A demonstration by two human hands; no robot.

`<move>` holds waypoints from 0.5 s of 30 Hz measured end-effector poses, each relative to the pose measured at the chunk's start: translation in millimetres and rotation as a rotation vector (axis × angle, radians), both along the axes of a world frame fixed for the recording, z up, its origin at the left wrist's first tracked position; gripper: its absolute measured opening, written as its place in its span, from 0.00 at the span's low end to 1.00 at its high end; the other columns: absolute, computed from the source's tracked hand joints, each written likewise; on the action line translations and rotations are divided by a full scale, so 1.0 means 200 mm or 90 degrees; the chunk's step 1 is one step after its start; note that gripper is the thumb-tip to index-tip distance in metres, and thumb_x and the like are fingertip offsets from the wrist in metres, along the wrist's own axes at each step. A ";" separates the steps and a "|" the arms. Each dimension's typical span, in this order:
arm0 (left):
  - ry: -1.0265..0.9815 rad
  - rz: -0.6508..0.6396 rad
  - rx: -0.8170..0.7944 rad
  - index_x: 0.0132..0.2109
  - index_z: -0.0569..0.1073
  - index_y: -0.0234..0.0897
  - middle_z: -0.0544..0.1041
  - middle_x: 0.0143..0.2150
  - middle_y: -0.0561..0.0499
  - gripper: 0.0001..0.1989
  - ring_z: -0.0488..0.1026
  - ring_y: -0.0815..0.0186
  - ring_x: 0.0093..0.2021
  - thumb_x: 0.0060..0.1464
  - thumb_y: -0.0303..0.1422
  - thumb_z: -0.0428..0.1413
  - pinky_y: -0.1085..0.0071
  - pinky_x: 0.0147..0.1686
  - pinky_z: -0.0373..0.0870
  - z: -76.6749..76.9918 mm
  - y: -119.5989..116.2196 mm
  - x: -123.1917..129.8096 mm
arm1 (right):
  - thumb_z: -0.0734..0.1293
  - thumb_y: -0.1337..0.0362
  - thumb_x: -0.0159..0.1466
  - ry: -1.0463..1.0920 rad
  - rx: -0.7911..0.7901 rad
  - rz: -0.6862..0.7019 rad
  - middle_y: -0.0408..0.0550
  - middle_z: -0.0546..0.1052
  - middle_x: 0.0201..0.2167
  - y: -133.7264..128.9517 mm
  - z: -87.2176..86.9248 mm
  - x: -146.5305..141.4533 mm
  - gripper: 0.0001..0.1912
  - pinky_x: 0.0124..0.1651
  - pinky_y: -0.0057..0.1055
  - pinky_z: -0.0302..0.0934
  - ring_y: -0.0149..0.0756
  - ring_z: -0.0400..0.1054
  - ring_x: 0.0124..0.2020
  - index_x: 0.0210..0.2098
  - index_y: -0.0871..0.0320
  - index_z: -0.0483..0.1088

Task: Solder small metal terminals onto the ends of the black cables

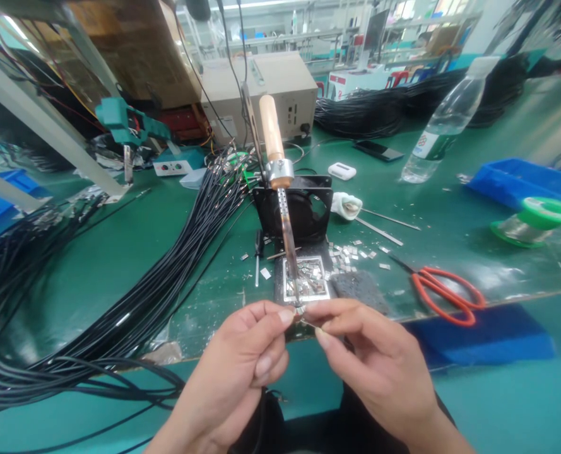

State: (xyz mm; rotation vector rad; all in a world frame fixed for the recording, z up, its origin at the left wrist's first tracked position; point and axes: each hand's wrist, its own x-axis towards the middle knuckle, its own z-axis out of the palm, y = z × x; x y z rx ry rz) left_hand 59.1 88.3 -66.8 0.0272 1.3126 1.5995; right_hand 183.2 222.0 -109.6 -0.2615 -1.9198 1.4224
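Observation:
A soldering iron (274, 135) with a wooden handle is fixed upright, its tip pointing down between my hands. My left hand (249, 350) is closed, thumb and forefinger pinching a small metal connector (300, 310) right under the tip. Below that hand a black cable hangs, partly hidden by it. My right hand (375, 350) is closed in a pinch on a thin wire (308, 325), its fingertips beside the connector. Just behind the tip lies a white-rimmed tray (327, 294) of small metal pieces.
Black cables (166, 271) sprawl across the left. A black fan frame (293, 214) stands behind the iron. Loose metal bits (349, 255), orange-handled scissors (445, 293), a solder spool (529, 227), a blue bin (517, 180) and a water bottle (443, 129) are to the right.

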 end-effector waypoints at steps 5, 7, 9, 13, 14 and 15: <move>0.001 -0.020 0.005 0.33 0.72 0.33 0.56 0.15 0.63 0.20 0.48 0.80 0.17 0.52 0.41 0.73 0.80 0.19 0.47 0.00 -0.01 0.00 | 0.71 0.72 0.65 0.010 -0.029 0.009 0.40 0.85 0.43 0.00 0.02 0.00 0.07 0.48 0.18 0.75 0.27 0.82 0.44 0.34 0.54 0.75; 0.002 -0.030 0.007 0.32 0.71 0.33 0.56 0.15 0.63 0.20 0.47 0.80 0.17 0.53 0.41 0.72 0.79 0.19 0.46 0.00 -0.01 0.00 | 0.71 0.72 0.65 0.012 -0.042 0.013 0.41 0.85 0.43 0.00 0.03 0.00 0.07 0.47 0.17 0.76 0.28 0.82 0.43 0.33 0.55 0.75; 0.001 -0.035 0.008 0.32 0.71 0.34 0.55 0.15 0.64 0.20 0.46 0.80 0.17 0.53 0.41 0.72 0.79 0.19 0.45 0.00 -0.01 -0.01 | 0.72 0.73 0.65 0.015 -0.050 0.019 0.42 0.85 0.43 0.01 0.03 0.00 0.06 0.47 0.17 0.76 0.28 0.83 0.43 0.33 0.56 0.76; 0.010 -0.044 0.004 0.33 0.71 0.33 0.55 0.15 0.63 0.19 0.46 0.79 0.17 0.56 0.41 0.71 0.79 0.20 0.44 -0.01 -0.02 -0.01 | 0.72 0.73 0.65 0.022 -0.073 0.031 0.46 0.85 0.42 0.01 0.01 0.01 0.06 0.47 0.20 0.77 0.30 0.83 0.42 0.33 0.57 0.76; 0.010 -0.047 0.005 0.34 0.71 0.33 0.55 0.15 0.63 0.19 0.46 0.79 0.17 0.56 0.41 0.70 0.79 0.20 0.44 -0.01 -0.02 -0.01 | 0.72 0.73 0.65 0.022 -0.081 0.034 0.48 0.85 0.42 0.01 0.01 0.02 0.06 0.47 0.22 0.78 0.32 0.83 0.42 0.33 0.57 0.76; 0.008 -0.050 0.005 0.34 0.71 0.33 0.55 0.15 0.63 0.19 0.45 0.79 0.17 0.56 0.40 0.70 0.79 0.20 0.43 -0.01 -0.02 -0.01 | 0.72 0.73 0.65 0.024 -0.088 0.036 0.49 0.85 0.42 0.01 -0.01 0.02 0.05 0.47 0.23 0.78 0.33 0.83 0.42 0.33 0.58 0.77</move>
